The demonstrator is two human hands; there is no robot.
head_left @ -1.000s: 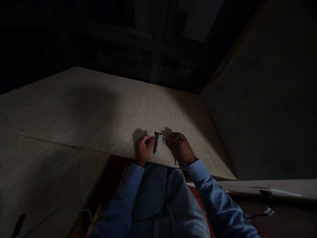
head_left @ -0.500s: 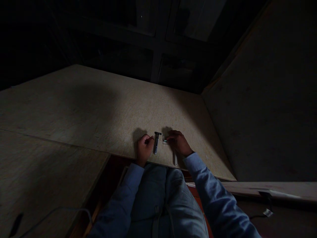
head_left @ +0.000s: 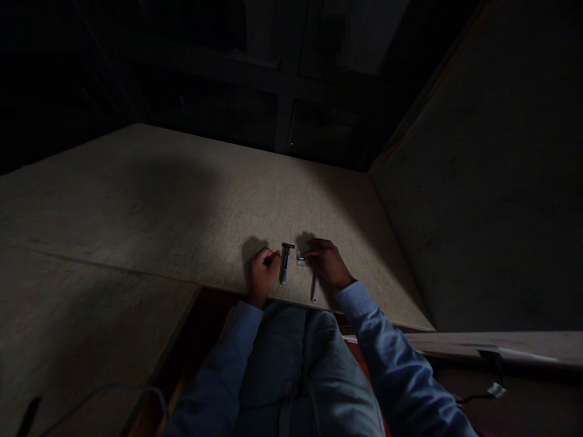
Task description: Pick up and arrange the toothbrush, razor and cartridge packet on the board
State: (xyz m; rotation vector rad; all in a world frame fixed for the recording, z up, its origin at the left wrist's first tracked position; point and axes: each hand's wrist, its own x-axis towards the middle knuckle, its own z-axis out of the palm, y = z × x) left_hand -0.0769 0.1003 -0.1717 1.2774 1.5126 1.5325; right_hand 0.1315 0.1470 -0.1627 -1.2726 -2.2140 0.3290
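Observation:
My left hand (head_left: 263, 271) rests on the tabletop as a loose fist, with nothing seen in it. Just right of it lies a razor (head_left: 285, 267) with a dark handle, its head pointing away from me; the fist does not hold it. My right hand (head_left: 331, 264) is closed, fingers pinched, around a slim white-handled tool (head_left: 315, 290) whose end sticks out below the palm. Its upper part is hidden by the hand. At the fingertips lies a small clear plastic piece (head_left: 301, 260) with a dark greenish strip; its kind is too small to tell.
The pale speckled tabletop (head_left: 273, 188) ends close to my lap. A second tabletop (head_left: 91, 315) adjoins at the left, with a thin cable (head_left: 109, 387) over it. A dark panel (head_left: 492, 200) stands at the right. Another cable (head_left: 494, 388) hangs at the lower right.
The white handle has swung to the left under my right hand, and its end now points more toward the razor. My left hand and the razor look unmoved.

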